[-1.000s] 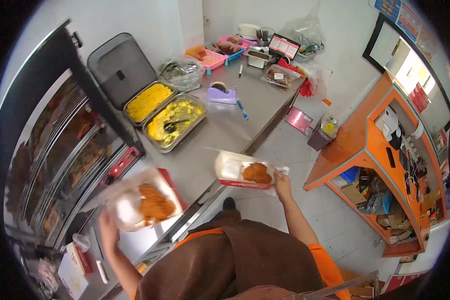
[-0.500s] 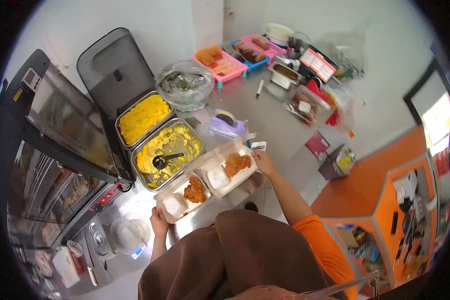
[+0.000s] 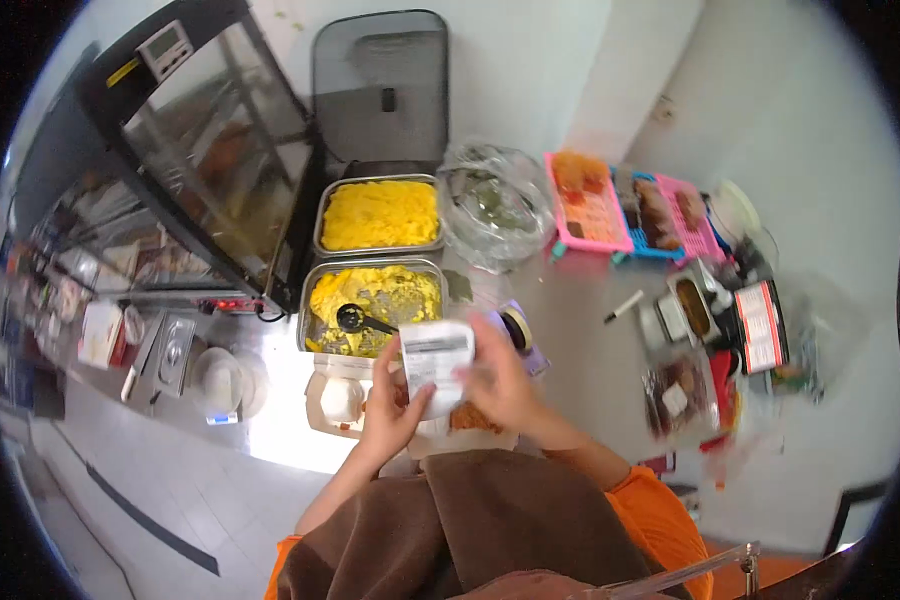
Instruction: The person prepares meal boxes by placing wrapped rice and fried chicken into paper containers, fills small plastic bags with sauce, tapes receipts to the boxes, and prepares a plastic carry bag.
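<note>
A white printed slip (image 3: 437, 362) is between my hands, above two open food boxes. My left hand (image 3: 392, 418) pinches its lower left edge with thumb and fingers. At the slip's right edge is my right hand (image 3: 497, 378), blurred, its fingers bent against the paper. The left box (image 3: 320, 412) holds a white round portion (image 3: 342, 400); the right box (image 3: 433, 440) shows fried food (image 3: 473, 417), partly hidden by my hands. Just beyond lies a metal tray of yellow food (image 3: 370, 300) with a black scoop (image 3: 351, 318). A purple tape dispenser (image 3: 532, 357) is beside my right hand.
Behind are a second yellow-food tray (image 3: 380, 215), a clear bag of leaves (image 3: 497, 205) and a pink basket (image 3: 595, 215). A glass display cabinet (image 3: 220, 160) stands left. A marker (image 3: 625, 305), a metal container (image 3: 682, 308) and a packed bag (image 3: 678, 395) lie right.
Both food boxes have been set down on the counter and let go. My hands have come together at the printed slip. The view has turned left.
</note>
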Motion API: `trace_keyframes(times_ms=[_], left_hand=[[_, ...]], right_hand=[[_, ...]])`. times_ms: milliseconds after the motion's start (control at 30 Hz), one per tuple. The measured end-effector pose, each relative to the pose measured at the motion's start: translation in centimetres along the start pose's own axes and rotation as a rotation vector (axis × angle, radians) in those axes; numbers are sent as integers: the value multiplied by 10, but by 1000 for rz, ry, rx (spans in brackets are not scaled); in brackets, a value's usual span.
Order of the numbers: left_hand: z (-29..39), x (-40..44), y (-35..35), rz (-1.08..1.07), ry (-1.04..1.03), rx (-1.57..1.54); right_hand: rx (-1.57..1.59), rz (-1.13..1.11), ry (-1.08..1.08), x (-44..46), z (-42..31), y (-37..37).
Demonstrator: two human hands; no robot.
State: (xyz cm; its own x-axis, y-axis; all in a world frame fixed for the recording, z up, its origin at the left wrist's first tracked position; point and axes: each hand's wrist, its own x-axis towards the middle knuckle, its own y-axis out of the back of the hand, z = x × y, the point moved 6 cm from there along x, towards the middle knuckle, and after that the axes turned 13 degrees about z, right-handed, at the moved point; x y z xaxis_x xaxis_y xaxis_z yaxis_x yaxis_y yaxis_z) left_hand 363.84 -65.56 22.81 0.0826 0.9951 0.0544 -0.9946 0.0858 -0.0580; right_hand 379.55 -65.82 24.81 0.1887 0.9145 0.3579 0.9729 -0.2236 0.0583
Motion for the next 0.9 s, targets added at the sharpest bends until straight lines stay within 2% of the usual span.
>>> trace_keyframes(times_ms=[33, 100, 133, 167, 200, 267, 333, 400, 500, 600, 633, 733, 833, 900], left_hand=[[8, 10, -2, 61, -19, -83], [20, 20, 2, 180, -56, -229], [21, 20, 4, 195, -97, -141], [24, 21, 9, 212, -134, -50], [27, 23, 15, 229, -166, 45], [34, 22, 21, 224, -100, 69], [47, 22, 21, 258, -101, 29], [54, 18, 25, 282, -33, 69], [52, 16, 26, 269, -12, 50], [61, 15, 24, 243, -3, 23], [62, 14, 24, 248, -3, 20], [64, 11, 25, 257, -18, -7], [64, 6, 28, 243, -25, -49], [71, 3, 29, 192, 0, -63]], right_hand=[[-39, 54, 108, 33, -2, 15], [-278, 174, -20, 105, 55, 47], [-405, 186, -13, 141, 92, 59], [-699, 232, 309, 172, 143, 74], [-931, 132, 199, 208, 205, 87], [-1371, -124, -139, 249, 232, 92], [-1388, 36, -117, 273, 254, 103], [-1335, 298, -102, 273, 248, 97], [-979, 125, 99, 290, 287, 82], [-865, 35, -15, 304, 319, 84], [-828, 115, 61, 302, 303, 84], [-706, 297, 81, 295, 265, 88], [-782, 277, 272, 284, 215, 80], [-765, 325, 497, 262, 165, 73]])
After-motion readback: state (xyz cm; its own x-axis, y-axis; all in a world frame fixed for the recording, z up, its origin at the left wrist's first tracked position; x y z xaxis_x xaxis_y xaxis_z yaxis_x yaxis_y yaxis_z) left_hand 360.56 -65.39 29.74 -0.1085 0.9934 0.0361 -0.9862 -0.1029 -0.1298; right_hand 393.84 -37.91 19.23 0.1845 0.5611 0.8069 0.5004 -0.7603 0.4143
